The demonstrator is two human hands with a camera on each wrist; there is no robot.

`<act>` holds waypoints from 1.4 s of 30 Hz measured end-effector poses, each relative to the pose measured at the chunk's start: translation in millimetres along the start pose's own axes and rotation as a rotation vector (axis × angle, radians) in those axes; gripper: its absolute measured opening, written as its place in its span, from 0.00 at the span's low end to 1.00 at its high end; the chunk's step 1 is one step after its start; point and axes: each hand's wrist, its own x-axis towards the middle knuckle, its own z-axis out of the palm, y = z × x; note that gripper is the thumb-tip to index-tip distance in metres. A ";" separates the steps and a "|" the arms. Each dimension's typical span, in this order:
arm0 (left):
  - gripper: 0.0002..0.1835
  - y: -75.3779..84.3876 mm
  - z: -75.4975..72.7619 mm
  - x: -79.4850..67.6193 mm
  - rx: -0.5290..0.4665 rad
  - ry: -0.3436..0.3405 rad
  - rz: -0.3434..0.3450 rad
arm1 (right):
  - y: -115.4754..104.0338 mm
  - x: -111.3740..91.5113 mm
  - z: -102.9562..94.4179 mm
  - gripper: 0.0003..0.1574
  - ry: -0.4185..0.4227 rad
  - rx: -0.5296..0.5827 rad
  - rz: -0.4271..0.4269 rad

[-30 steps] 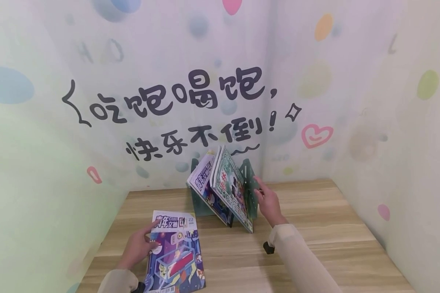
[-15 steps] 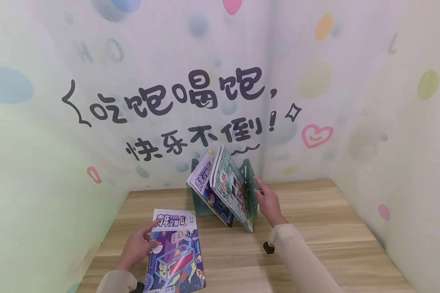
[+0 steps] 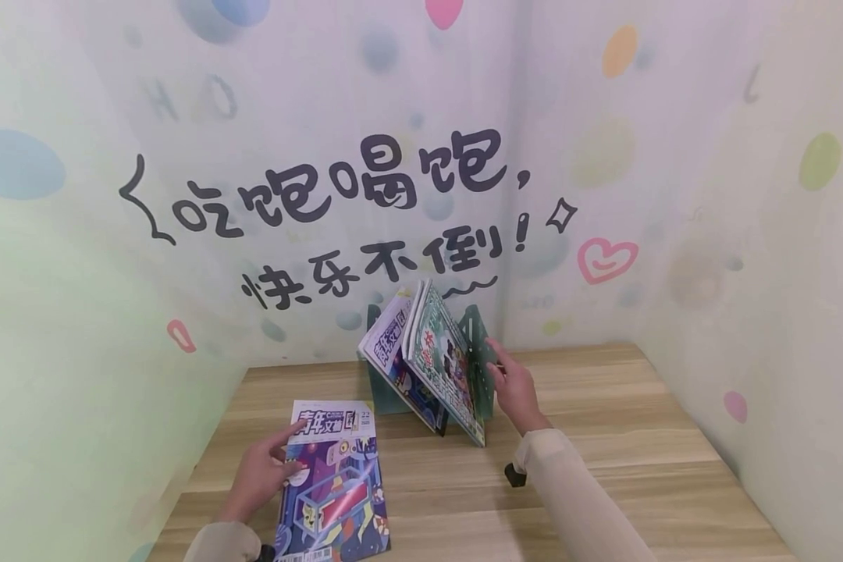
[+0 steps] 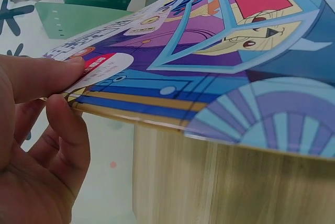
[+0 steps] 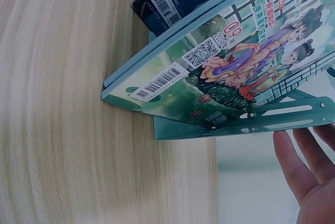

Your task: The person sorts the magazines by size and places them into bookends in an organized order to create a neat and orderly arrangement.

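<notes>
A purple magazine (image 3: 337,492) with a white title band is in my left hand (image 3: 256,476), at the front left. The left wrist view shows the thumb on its cover and curled fingers (image 4: 68,122) under its left edge, with wood visible below that edge. At the back, a dark green metal book stand (image 3: 389,400) holds leaning magazines: a purple one (image 3: 386,343) and, in front of it, green-covered ones (image 3: 446,355). My right hand (image 3: 516,388) touches the stand's right side plate (image 5: 293,115) from outside with extended fingertips (image 5: 282,140).
The wooden table (image 3: 604,437) reaches to the walls at the back and sides. Behind the stand is a patterned wall (image 3: 421,94) with large black lettering. A dark device (image 3: 514,474) sits under the right wrist.
The magazine in my left hand has shifted very slightly to the left, its cover tilting a little. My right hand and the stand look unchanged.
</notes>
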 end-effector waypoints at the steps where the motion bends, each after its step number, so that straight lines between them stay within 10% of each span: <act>1: 0.38 -0.1 0.2 -0.2 -0.001 0.001 0.002 | 0.0 -0.1 -0.2 0.32 -0.001 -0.002 0.001; 42: 0.33 32.4 0.9 -4.7 0.068 -0.053 0.090 | 3.3 1.5 0.8 0.32 0.005 0.003 -0.015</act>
